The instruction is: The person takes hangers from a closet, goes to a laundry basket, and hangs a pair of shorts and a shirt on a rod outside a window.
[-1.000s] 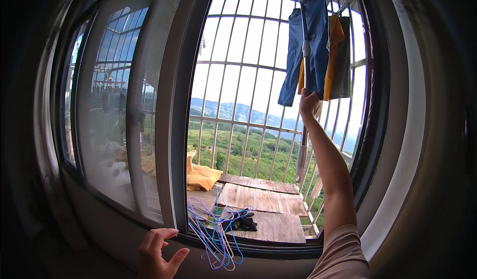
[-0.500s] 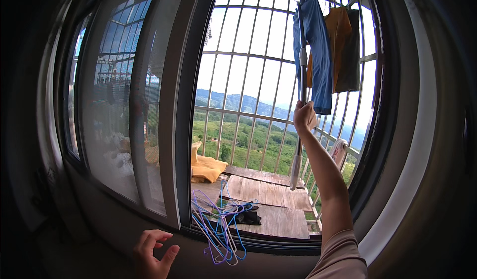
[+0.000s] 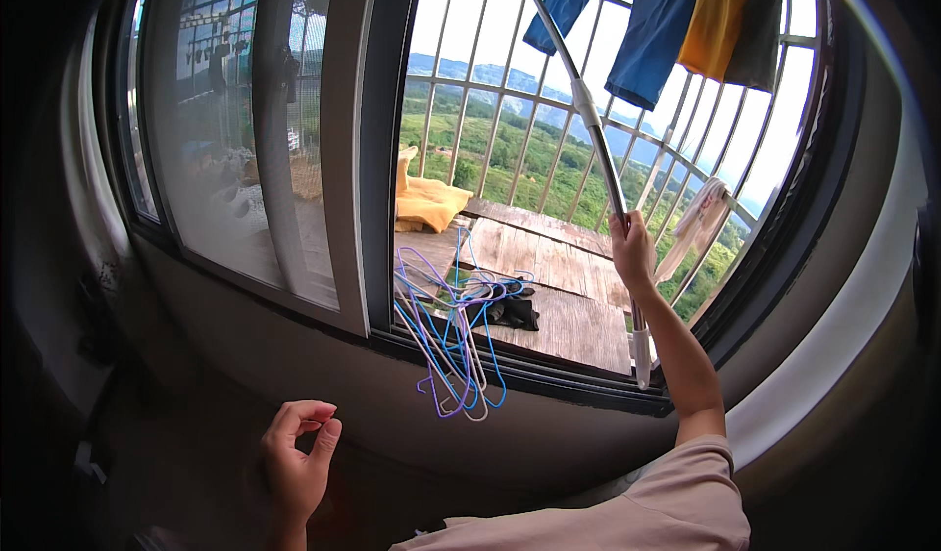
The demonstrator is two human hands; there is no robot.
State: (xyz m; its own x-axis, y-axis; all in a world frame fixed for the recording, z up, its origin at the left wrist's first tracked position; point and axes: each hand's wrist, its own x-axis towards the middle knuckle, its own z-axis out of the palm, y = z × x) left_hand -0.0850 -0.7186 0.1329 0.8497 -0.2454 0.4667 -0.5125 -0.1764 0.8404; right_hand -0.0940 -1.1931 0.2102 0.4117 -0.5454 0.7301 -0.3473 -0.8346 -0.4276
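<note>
My right hand [image 3: 634, 247] is wrapped round a long metal clothes pole [image 3: 608, 164], which reaches up and left through the open window. The pole's pale lower end hangs below my hand, and its top runs out of view. Close to its upper part, blue trousers [image 3: 652, 36] hang outside, beside a mustard garment [image 3: 720, 22] and a dark one [image 3: 760, 51]. Low on the left, my left hand [image 3: 299, 453] is loosely curled and holds nothing, with a gap between thumb and fingers. Nearest to it, a tangle of blue, purple and white hangers [image 3: 456, 330] overhangs the sill.
Metal bars [image 3: 490, 71] cage the outside of the window. Wooden boards [image 3: 578, 330] form a ledge with a yellow cloth [image 3: 431, 203] and a black cloth [image 3: 515, 311] on it. A pale cloth [image 3: 698, 218] hangs on the right rail. The sliding pane [image 3: 225, 159] stands left.
The pole has gone from nearly upright to slanting up-left, its top now away from the trousers' hanging point. The trousers remain hanging. The view has tipped downward, and my left hand has curled more.
</note>
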